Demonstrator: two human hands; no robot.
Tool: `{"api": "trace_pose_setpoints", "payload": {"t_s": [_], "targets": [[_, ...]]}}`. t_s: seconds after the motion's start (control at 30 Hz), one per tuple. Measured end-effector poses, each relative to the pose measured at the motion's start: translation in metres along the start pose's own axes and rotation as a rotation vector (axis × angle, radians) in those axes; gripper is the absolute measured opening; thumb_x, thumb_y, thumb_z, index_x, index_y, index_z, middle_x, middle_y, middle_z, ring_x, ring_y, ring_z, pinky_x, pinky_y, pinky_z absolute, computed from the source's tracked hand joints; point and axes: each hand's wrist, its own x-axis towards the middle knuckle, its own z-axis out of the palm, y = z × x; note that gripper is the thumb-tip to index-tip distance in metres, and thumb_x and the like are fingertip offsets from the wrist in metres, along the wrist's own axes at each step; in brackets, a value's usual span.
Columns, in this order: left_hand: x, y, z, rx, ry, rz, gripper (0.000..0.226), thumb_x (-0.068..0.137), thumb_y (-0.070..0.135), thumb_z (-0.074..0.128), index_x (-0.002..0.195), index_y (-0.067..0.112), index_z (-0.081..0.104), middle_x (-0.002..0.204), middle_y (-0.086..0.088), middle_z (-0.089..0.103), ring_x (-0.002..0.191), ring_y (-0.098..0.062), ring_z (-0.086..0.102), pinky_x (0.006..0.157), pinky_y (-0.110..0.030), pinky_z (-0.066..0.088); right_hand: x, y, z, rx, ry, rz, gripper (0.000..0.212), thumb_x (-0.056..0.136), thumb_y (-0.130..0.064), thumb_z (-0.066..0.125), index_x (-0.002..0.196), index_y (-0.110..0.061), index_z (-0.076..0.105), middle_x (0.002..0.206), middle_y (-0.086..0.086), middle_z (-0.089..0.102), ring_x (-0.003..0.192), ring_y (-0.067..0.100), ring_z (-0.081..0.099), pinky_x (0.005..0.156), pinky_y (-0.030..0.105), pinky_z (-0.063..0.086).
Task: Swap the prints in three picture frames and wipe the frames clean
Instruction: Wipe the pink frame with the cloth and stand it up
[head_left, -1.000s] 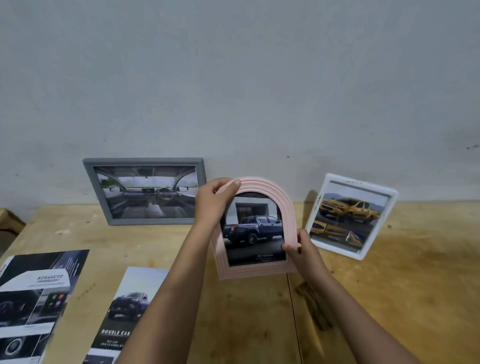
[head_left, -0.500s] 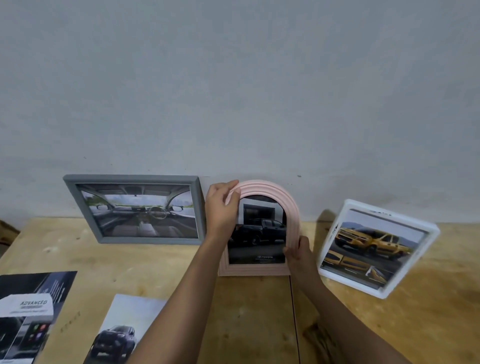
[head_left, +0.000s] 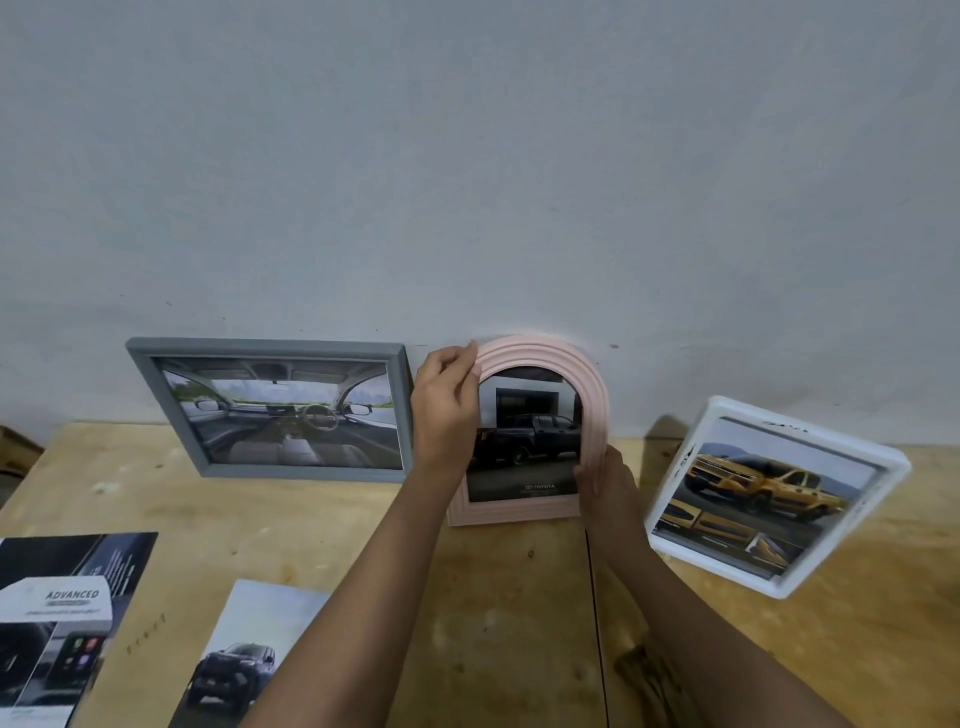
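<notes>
Paper lay nearest: a brochure page headed "ADVANCED" (head_left: 57, 618) at the near left, and to its right a loose print of a dark pickup (head_left: 239, 665), both flat on the wooden table (head_left: 493, 597).

Beyond them, both forearms reached toward the far edge. The right hand (head_left: 608, 483) pinched the lower right side of the pink arched frame (head_left: 592, 400), fingers curled round its edge. The left hand (head_left: 447, 410) gripped the upper left of the arch, with its fingertips on the ribbed front.

That frame, holding a print of a dark pickup truck, stood in the middle of the row with its foot apparently on the table and its top at the wall (head_left: 467, 156); whether it touched the wall could not be told. The grey frame (head_left: 270, 347) with a car-interior print leaned just beside the left hand. The white frame (head_left: 724, 408) with a yellow truck sat skewed further right, apart from the right hand.

Letting go looked like the risky part. If the lean was too steep, the arch could tip forward; if too shallow, its foot could slide on the smooth wood. A left hand pulled out carelessly could nudge the grey frame beside it, and fingers straying onto the glazing would leave smears on a frame meant to be clean.
</notes>
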Motion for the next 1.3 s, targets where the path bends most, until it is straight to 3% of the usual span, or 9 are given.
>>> {"api": "trace_pose_setpoints", "payload": {"t_s": [0.1, 0.2, 0.37, 0.53, 0.9, 1.17, 1.3], "targets": [[0.001, 0.003, 0.0, 0.043, -0.008, 0.013, 0.029, 0.094, 0.004, 0.051, 0.12, 0.002, 0.062, 0.109, 0.0, 0.051, 0.1, -0.007, 0.05, 0.086, 0.001, 0.033, -0.002, 0.002, 0.003, 0.01, 0.01, 0.066, 0.032, 0.095, -0.02, 0.049, 0.122, -0.005, 0.046, 0.101, 0.011, 0.057, 0.092, 0.025, 0.056, 0.07, 0.033, 0.044], [0.002, 0.004, 0.001, 0.098, -0.017, -0.008, 0.03, 0.094, 0.005, 0.049, 0.122, 0.002, 0.06, 0.113, 0.002, 0.048, 0.105, -0.008, 0.047, 0.085, 0.006, 0.028, -0.01, 0.004, 0.004, 0.041, 0.008, 0.104, 0.032, 0.093, -0.014, 0.05, 0.123, -0.007, 0.047, 0.106, 0.009, 0.056, 0.095, 0.023, 0.057, 0.079, 0.038, 0.051], [0.004, 0.007, 0.003, 0.171, -0.02, 0.0, 0.029, 0.093, 0.002, 0.05, 0.119, 0.001, 0.062, 0.111, -0.007, 0.058, 0.099, -0.008, 0.049, 0.079, 0.009, 0.026, -0.018, 0.004, -0.002, 0.068, -0.024, 0.107, 0.022, 0.091, -0.002, 0.05, 0.112, -0.007, 0.051, 0.1, 0.007, 0.054, 0.089, 0.021, 0.055, 0.069, 0.024, 0.045], [0.008, 0.013, 0.006, 0.156, -0.026, -0.007, 0.026, 0.091, -0.002, 0.053, 0.115, -0.002, 0.064, 0.111, -0.012, 0.058, 0.096, -0.01, 0.051, 0.079, 0.008, 0.03, -0.008, 0.0, -0.006, 0.038, 0.017, 0.165, 0.022, 0.091, -0.001, 0.048, 0.113, -0.007, 0.05, 0.1, 0.007, 0.055, 0.09, 0.023, 0.056, 0.075, 0.033, 0.051], [0.013, 0.016, 0.011, 0.151, -0.001, 0.046, 0.024, 0.088, -0.001, 0.058, 0.11, -0.001, 0.067, 0.104, -0.007, 0.056, 0.095, -0.016, 0.058, 0.083, 0.001, 0.038, 0.003, 0.001, -0.006, -0.011, 0.098, 0.177, 0.017, 0.091, -0.005, 0.054, 0.108, -0.006, 0.052, 0.102, 0.01, 0.06, 0.092, 0.022, 0.059, 0.075, 0.032, 0.054], [0.009, 0.019, 0.01, 0.24, 0.021, 0.061, 0.027, 0.09, -0.002, 0.051, 0.112, 0.002, 0.065, 0.109, -0.009, 0.06, 0.097, -0.011, 0.053, 0.084, -0.007, 0.034, 0.003, 0.001, -0.003, 0.01, 0.093, 0.15, 0.019, 0.092, -0.005, 0.052, 0.111, -0.004, 0.054, 0.103, 0.01, 0.06, 0.088, 0.018, 0.055, 0.072, 0.027, 0.05], [0.005, 0.019, 0.011, 0.316, 0.04, 0.081, 0.027, 0.092, 0.004, 0.05, 0.115, 0.005, 0.064, 0.113, -0.007, 0.059, 0.106, -0.017, 0.053, 0.083, -0.008, 0.031, -0.002, 0.001, -0.003, 0.075, 0.101, 0.143, 0.023, 0.091, -0.005, 0.053, 0.114, -0.008, 0.054, 0.107, 0.007, 0.06, 0.098, 0.02, 0.058, 0.081, 0.033, 0.053]]}}
